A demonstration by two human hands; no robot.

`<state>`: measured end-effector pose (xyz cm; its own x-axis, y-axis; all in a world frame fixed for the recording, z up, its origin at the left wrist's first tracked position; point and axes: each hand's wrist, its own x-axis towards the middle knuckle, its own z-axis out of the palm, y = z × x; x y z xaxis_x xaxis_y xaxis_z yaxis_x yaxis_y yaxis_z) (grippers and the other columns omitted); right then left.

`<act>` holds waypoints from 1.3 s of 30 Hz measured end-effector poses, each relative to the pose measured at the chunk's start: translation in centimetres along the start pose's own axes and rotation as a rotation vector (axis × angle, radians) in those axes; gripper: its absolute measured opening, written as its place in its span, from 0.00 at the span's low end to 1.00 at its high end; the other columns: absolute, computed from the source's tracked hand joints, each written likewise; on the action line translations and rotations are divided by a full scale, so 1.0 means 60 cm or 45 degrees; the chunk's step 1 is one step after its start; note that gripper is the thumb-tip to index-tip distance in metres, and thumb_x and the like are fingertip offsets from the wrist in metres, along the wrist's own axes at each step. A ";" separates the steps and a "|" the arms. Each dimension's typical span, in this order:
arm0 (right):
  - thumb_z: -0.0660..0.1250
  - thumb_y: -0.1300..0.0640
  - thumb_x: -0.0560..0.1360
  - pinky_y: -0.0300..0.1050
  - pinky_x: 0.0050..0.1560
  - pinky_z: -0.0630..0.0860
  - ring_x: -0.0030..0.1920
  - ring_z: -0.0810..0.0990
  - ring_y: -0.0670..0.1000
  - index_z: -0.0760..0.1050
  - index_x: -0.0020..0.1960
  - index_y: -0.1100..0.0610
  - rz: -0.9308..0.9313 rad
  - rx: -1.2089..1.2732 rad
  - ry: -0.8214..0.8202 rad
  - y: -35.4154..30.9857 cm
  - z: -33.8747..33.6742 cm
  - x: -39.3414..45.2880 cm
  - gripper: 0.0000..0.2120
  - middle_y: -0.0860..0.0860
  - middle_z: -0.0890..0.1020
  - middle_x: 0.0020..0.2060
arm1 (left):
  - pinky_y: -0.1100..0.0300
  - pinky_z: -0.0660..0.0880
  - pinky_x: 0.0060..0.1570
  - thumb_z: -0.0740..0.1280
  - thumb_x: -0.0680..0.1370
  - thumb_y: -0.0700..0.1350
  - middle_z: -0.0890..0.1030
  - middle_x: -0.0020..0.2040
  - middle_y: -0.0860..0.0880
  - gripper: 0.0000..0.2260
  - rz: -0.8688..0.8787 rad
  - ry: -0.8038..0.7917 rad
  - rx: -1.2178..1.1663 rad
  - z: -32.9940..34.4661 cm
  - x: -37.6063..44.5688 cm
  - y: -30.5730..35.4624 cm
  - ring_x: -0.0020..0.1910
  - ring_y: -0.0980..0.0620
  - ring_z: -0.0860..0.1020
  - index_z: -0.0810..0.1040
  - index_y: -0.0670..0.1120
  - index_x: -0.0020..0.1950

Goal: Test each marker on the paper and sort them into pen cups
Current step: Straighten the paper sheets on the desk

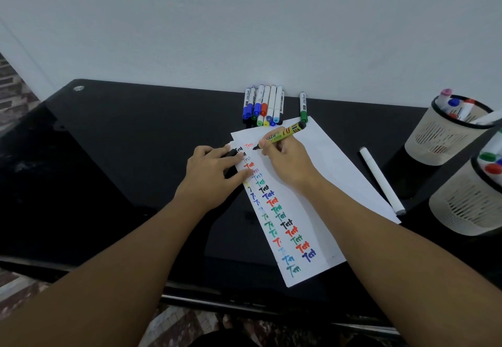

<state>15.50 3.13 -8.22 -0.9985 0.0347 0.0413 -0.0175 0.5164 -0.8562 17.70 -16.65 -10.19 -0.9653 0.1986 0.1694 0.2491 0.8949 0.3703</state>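
The right hand (282, 159) pinches a yellow-green marker (285, 134) in a writing grip, its black tip touching the white paper (320, 183) near the top of a column of coloured "Test" words. The left hand (214, 172) presses flat-fingered on the paper's left edge, and a black cap (231, 153) shows under its fingers; whether the fingers curl round the cap cannot be told.

The paper lies slanted on the black table (122, 142). At the table's far edge, against the wall, a bundle of capped markers (263, 106) lies side by side, with a single green-capped marker (303, 107) just to its right, near the paper's top corner. A white marker (380, 180) lies along the paper's right edge. Two beige mesh pen cups stand at the right: the far cup (445, 140) and the near cup (467, 208), each holding several markers.
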 end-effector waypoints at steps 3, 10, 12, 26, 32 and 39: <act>0.63 0.47 0.84 0.50 0.59 0.78 0.53 0.80 0.48 0.78 0.60 0.53 -0.012 -0.058 -0.025 -0.001 0.001 0.003 0.12 0.49 0.83 0.52 | 0.47 0.61 0.71 0.61 0.77 0.69 0.68 0.77 0.55 0.27 -0.002 0.008 -0.006 -0.001 0.000 -0.001 0.70 0.51 0.60 0.73 0.60 0.73; 0.63 0.47 0.84 0.49 0.58 0.78 0.53 0.80 0.48 0.78 0.61 0.53 -0.020 -0.098 0.004 0.000 0.001 0.003 0.12 0.49 0.83 0.51 | 0.47 0.61 0.70 0.61 0.77 0.69 0.67 0.78 0.55 0.28 -0.004 -0.009 0.005 0.000 0.000 0.000 0.70 0.51 0.60 0.73 0.60 0.74; 0.62 0.46 0.84 0.49 0.58 0.79 0.53 0.80 0.49 0.77 0.61 0.54 -0.011 -0.106 -0.013 -0.001 0.000 0.003 0.13 0.50 0.82 0.51 | 0.47 0.61 0.71 0.61 0.77 0.69 0.67 0.78 0.55 0.28 -0.007 -0.004 -0.001 0.000 0.001 0.000 0.70 0.51 0.60 0.73 0.60 0.74; 0.61 0.45 0.85 0.47 0.54 0.78 0.51 0.80 0.48 0.76 0.60 0.54 0.008 -0.154 0.007 -0.004 0.000 0.002 0.13 0.50 0.82 0.51 | 0.47 0.61 0.71 0.62 0.77 0.69 0.69 0.77 0.55 0.27 -0.001 0.017 -0.035 -0.001 -0.002 0.000 0.69 0.51 0.59 0.75 0.60 0.73; 0.62 0.45 0.85 0.52 0.59 0.79 0.52 0.81 0.48 0.77 0.61 0.51 -0.007 -0.108 0.032 -0.005 0.000 0.002 0.12 0.48 0.83 0.49 | 0.45 0.67 0.71 0.67 0.78 0.63 0.70 0.75 0.51 0.28 0.010 0.105 -0.161 -0.007 -0.007 0.003 0.72 0.47 0.64 0.69 0.58 0.77; 0.60 0.51 0.86 0.54 0.60 0.79 0.45 0.83 0.46 0.76 0.60 0.44 -0.115 0.101 0.036 -0.001 -0.011 -0.010 0.07 0.48 0.83 0.38 | 0.55 0.65 0.57 0.68 0.80 0.53 0.73 0.53 0.52 0.13 -0.096 0.326 -0.084 0.001 -0.008 -0.002 0.53 0.52 0.67 0.81 0.51 0.63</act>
<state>16.12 3.65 -7.88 -0.9909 0.0158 0.1339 -0.1125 0.4495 -0.8861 18.14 -16.86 -10.36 -0.9323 0.0172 0.3612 0.1897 0.8737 0.4480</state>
